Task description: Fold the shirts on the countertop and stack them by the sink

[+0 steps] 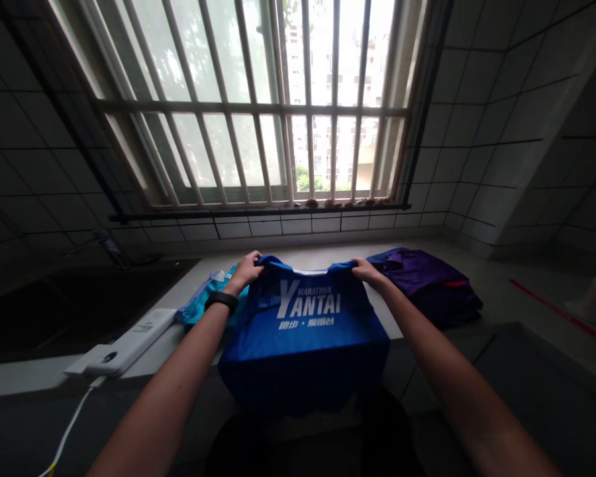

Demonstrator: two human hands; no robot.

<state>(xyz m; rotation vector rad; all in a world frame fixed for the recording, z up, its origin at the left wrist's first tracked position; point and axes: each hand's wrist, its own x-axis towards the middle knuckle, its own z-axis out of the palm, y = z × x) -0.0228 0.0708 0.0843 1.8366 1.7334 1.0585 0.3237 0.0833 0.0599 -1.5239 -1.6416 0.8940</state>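
Note:
A blue T-shirt (308, 344) with white "Marathon Yantai" lettering lies spread over the counter, its lower part hanging down past the front edge. My left hand (248, 268) grips it at the upper left, by the shoulder. At the other shoulder, my right hand (366, 270) has its fingers closed on the cloth. The white inside of the collar shows between both hands. Just left of the shirt, partly behind my left wrist, is a heap of turquoise and lilac clothes (203, 301). To the right sits a folded stack of dark purple clothes (430, 285).
A white power strip (134, 341) with a cable lies at the counter's left front edge. Beyond it is a dark sink (79, 311) with a tap (112, 250). A red strip (559, 308) lies on the right counter. The barred window (278, 109) is above the back edge.

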